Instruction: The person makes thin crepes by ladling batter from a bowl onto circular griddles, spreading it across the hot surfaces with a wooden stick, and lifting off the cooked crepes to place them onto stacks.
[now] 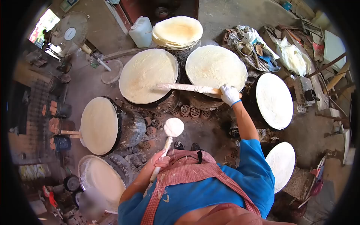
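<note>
My right hand (229, 94), in a white glove, is closed round the wooden end of a long stick (187, 88) coated in pale batter. The stick reaches left across the lower edge of one round flatbread (216, 67), and its tip lies over a second flatbread (148, 75). Both breads lie on round drum-like stoves. My bare left hand (161, 161) grips the handle of a ladle (173, 127) in front of my apron. White batter covers its round head, which is held low between me and the stoves.
More flatbreads lie on stoves at left (99, 125) and right (274, 101). A wide batter basin (107, 180) stands lower left. Stacked flatbreads (177, 32) and a plastic jug (141, 32) stand at the back. Perforated briquettes (194, 112) line the floor by the stoves.
</note>
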Tool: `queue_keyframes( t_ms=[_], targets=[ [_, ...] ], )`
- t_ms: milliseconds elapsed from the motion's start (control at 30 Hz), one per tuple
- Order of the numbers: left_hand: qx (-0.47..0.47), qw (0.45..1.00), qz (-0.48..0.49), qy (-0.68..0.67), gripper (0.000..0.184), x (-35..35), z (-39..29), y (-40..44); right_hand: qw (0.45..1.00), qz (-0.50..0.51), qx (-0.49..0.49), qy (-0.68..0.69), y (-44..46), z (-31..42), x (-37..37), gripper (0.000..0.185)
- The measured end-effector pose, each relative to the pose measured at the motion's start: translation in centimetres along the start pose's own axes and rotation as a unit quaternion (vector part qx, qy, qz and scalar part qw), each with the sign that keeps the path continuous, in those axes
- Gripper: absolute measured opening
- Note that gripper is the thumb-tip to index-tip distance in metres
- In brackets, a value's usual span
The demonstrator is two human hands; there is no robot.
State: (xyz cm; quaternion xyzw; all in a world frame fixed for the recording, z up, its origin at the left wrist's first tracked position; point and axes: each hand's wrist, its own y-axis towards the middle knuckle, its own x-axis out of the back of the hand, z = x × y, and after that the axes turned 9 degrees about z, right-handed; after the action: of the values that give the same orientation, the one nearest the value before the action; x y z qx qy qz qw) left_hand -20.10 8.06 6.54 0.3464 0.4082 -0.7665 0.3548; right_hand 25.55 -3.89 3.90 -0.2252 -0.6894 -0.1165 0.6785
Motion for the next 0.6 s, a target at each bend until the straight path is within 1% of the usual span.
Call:
queue_keyframes(
  t_ms=[33, 67, 100, 133, 200, 233, 300, 367, 433, 467, 567, 600],
  targets=[
    [-0.005, 1.0, 0.003, -0.021, 0.033, -0.3, -0.3, -0.5, 1.0, -0.016, 0.011, -0.005, 0.5, -0.1, 0.7, 0.02],
    [-0.011, 0.999, 0.005, -0.041, 0.032, -0.7, -0.7, -1.1, 0.999, -0.047, -0.008, 0.017, 0.8, -0.4, 1.7, 0.015],
    [-0.018, 0.998, 0.009, -0.062, 0.031, -1.0, -1.1, -1.7, 0.995, -0.087, -0.008, 0.042, 1.6, -1.3, 1.9, 0.013],
    [-0.016, 0.998, 0.01, -0.061, 0.031, -1.2, -1.7, -2.1, 0.993, -0.102, -0.016, 0.06, 2.1, -2.0, 3.3, 0.013],
    [-0.039, 0.994, -0.079, 0.057, 0.044, -1.4, -3.0, -2.5, 0.986, -0.145, -0.036, 0.076, 2.8, -3.7, 6.8, 0.01],
    [-0.037, 0.995, -0.076, 0.056, 0.044, -1.3, -3.5, -2.6, 0.981, -0.171, -0.048, 0.077, 3.1, -4.6, 8.5, 0.008],
    [0.043, 0.998, 0.046, -0.027, 0.05, -1.0, -4.2, -3.0, 0.965, -0.224, -0.079, 0.113, 4.6, -7.5, 10.5, 0.006],
    [0.046, 0.998, 0.044, -0.007, 0.05, -1.2, -4.7, -3.2, 0.963, -0.213, -0.114, 0.115, 5.8, -9.9, 13.9, 0.008],
    [0.011, 0.999, 0.035, 0.007, 0.05, -1.3, -4.9, -2.7, 0.967, -0.213, -0.113, 0.077, 7.6, -12.2, 17.9, 0.01],
    [0.011, 0.999, 0.038, 0.003, 0.05, -1.4, -5.2, -2.2, 0.969, -0.221, -0.097, 0.057, 8.9, -13.1, 19.9, 0.012],
    [-0.004, 0.981, 0.191, 0.027, 0.042, -1.5, -4.7, -0.4, 0.975, -0.22, -0.019, -0.016, 14.3, -16.0, 25.6, 0.019],
    [-0.074, 0.985, 0.153, -0.023, 0.024, -2.0, -3.8, -0.2, 0.974, -0.225, 0.006, -0.026, 15.8, -15.5, 27.9, 0.021]
  ],
)
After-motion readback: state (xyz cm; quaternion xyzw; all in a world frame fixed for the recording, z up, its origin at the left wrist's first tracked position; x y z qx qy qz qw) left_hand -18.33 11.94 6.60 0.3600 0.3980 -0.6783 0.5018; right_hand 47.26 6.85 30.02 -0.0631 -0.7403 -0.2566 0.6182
